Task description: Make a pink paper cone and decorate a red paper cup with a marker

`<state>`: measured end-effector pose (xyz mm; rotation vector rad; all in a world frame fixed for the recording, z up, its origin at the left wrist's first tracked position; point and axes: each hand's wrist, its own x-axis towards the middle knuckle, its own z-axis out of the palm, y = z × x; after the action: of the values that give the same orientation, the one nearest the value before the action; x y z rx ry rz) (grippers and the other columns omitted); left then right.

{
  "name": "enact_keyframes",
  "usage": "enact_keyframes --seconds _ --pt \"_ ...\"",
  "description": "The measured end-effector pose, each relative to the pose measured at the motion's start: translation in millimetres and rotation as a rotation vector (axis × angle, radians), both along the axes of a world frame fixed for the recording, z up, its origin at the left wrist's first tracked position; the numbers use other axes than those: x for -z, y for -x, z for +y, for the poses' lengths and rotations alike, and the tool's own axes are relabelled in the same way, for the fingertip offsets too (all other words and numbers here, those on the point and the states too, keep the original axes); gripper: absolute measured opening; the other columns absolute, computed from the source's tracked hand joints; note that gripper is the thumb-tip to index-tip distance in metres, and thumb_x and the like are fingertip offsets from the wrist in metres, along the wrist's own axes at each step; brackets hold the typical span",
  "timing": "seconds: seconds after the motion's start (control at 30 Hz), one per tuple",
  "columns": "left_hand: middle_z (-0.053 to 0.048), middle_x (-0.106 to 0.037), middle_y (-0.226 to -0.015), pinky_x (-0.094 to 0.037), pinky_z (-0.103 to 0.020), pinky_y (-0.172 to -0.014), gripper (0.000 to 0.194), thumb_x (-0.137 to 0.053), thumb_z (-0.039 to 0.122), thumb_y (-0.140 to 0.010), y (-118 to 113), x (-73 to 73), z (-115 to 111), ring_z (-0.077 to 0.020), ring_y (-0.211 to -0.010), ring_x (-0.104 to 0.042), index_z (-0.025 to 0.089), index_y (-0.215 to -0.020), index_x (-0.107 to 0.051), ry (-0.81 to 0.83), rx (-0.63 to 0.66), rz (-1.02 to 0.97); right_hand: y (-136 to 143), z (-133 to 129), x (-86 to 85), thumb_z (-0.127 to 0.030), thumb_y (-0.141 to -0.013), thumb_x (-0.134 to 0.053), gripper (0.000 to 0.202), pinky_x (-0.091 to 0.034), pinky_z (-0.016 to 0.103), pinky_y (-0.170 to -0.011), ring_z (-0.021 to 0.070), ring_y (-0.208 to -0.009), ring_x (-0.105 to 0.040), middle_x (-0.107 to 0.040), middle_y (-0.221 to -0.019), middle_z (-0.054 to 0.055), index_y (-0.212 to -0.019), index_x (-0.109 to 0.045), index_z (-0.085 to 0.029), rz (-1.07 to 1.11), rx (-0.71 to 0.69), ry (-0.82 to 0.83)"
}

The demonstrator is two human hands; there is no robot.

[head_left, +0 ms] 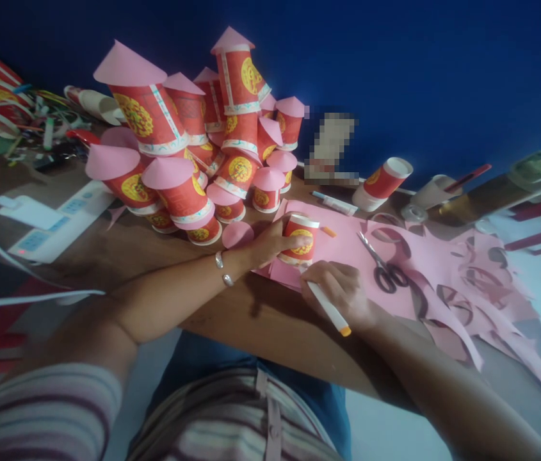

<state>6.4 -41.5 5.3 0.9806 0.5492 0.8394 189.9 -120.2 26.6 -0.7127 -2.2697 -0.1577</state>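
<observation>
My left hand (274, 243) is wrapped round a red paper cup (298, 228) with a yellow emblem, its thumb across the front. The cup stands on a stack of pink paper (347, 253). Close to the cup's lower right side, my right hand (340, 291) grips a white marker (326, 306), whose orange end points down toward me. The marker's tip is hidden behind my fingers. A small orange cap (329, 231) lies on the paper just right of the cup. Left of my left hand is a pink paper disc or cone (238, 235).
Red cups with pink cone tops (178, 186) are piled at the back left. Scissors (384, 272) and pink paper scraps (472, 275) lie right. A power strip (63, 221) sits left. Behind stand another red cup (385, 179) and a large bottle-like container (505, 189).
</observation>
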Motion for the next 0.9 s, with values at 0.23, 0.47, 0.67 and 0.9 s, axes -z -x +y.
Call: enact_keyframes --seconds 0.23,0.47,0.67,0.9 --pt "-0.005 -0.073 -0.096 -0.05 -0.023 -0.062 0.053 -0.089 0.035 -0.073 0 0.2 0 -0.0125 -0.074 -0.064 0.017 -0.114 -0.06 -0.062 -0.002 0.016 0 0 -0.1 -0.005 -0.094 -0.063 0.017 -0.049 0.024 -0.058 0.0112 -0.062 -0.066 -0.071 -0.076 -0.001 -0.102 -0.056 -0.019 -0.003 -0.023 -0.008" --pt "-0.002 -0.071 -0.089 -0.054 -0.026 -0.072 0.047 -0.089 0.033 -0.072 -2 -0.5 0 -0.0136 -0.079 -0.066 0.016 -0.108 -0.063 -0.004 -0.043 -0.023 0 -1 -6.6 -0.008 -0.096 -0.059 0.014 -0.049 0.024 -0.056 0.0115 -0.061 -0.064 -0.069 -0.075 -0.001 -0.1 -0.056 -0.021 -0.011 -0.088 -0.02" --pt "0.0 -0.068 -0.081 -0.055 -0.027 -0.07 0.04 -0.088 0.034 -0.07 -3 -8.6 0 -0.0139 -0.074 -0.065 0.017 -0.096 -0.063 0.036 -0.079 -0.103 -1 0 -4.4 -0.006 -0.094 -0.063 0.015 -0.051 0.025 -0.057 0.0124 -0.062 -0.064 -0.07 -0.076 0.001 -0.101 -0.058 -0.018 0.005 -0.1 -0.009" --pt "0.001 -0.071 -0.089 -0.057 -0.025 -0.072 0.036 -0.084 0.029 -0.076 -1 -4.5 6 -0.0121 -0.078 -0.067 0.02 -0.106 -0.066 0.016 -0.107 -0.173 -9 3 3.9 -0.009 -0.096 -0.061 0.02 -0.046 0.026 -0.055 0.0129 -0.059 -0.06 -0.068 -0.077 0.0 -0.113 -0.061 -0.019 0.019 -0.062 -0.039"
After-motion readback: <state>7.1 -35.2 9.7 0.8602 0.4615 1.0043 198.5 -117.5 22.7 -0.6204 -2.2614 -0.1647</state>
